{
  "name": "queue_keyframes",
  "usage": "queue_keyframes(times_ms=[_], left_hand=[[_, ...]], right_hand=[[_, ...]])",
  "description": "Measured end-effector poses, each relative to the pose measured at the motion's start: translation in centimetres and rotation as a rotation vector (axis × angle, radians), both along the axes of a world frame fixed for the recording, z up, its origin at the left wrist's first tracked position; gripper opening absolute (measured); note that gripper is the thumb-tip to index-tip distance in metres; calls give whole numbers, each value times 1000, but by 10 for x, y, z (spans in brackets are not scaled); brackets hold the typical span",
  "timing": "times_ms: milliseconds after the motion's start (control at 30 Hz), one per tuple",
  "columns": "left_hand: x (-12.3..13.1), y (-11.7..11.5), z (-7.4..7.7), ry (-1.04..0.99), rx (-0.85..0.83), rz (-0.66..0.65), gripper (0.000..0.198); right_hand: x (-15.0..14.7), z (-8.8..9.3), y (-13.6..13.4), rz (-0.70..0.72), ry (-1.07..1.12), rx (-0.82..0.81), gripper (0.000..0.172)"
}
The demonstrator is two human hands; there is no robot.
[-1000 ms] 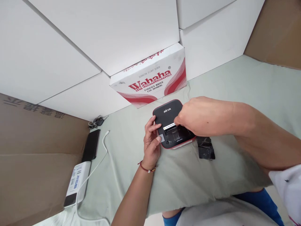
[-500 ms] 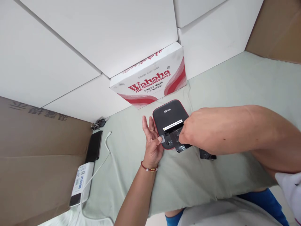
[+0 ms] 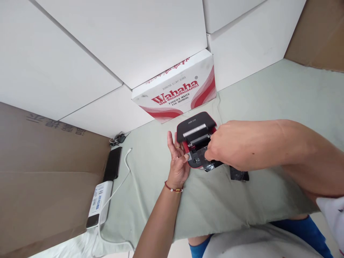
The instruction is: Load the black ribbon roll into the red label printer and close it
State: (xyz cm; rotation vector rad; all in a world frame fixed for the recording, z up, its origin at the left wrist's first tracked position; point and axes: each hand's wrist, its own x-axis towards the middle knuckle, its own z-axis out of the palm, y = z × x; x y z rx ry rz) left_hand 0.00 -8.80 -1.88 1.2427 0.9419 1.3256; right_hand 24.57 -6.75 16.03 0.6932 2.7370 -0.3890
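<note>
A small black label printer (image 3: 197, 123) with red sides stands on the green cloth, its top lid raised and a roller showing inside. My left hand (image 3: 178, 165) grips its left side, thumb pressed on a grey tab at the front and the other fingers along the side. My right hand (image 3: 224, 145) is closed around the right side, its fingertips mostly hidden. Dark shiny film (image 3: 211, 165) hangs over the printer's front edge by my right thumb. Another black film-wrapped piece (image 3: 239, 175) lies on the cloth below my right wrist.
A white-and-red water carton (image 3: 174, 91) stands behind the printer against white panels. To the left are keys (image 3: 118, 139), a black phone (image 3: 113, 164), a white power bank (image 3: 100, 202) and a white cable (image 3: 126, 168). Brown cardboard (image 3: 40, 172) stands at far left.
The printer's lid has come up from closed, so the inside and roller now show. Both hands stay on the printer in nearly the same hold. The view has shifted slightly.
</note>
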Motion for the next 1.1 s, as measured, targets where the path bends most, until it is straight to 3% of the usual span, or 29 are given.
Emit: queue_keyframes(times_ms=[200,400,600,767,833,933,1033,1100], left_hand=[[0,4,-2,-82,-72,-50,110],[1,5,-7,-72,-53,-28,91],[3,5,-7,-85,-71,-42,87],[3,6,-7,-86,-58,-26,88],[3,5,-7,-83,-59,-32,87],[3,5,-5,-94,-68,-39,88],[5,4,-2,-96,-62,-50,88],[5,4,-1,-94,-58,-57,87]], right_hand=[[-12,7,2,-86,29,40,25],[-43,-24,32,-471,117,139,32],[-47,-36,47,-468,-17,99,27],[-49,-42,51,-490,34,126,25],[-48,-39,49,-496,43,118,28],[-33,-20,41,-476,72,93,27],[-1,3,38,-434,204,107,27],[25,8,46,-437,241,126,29]])
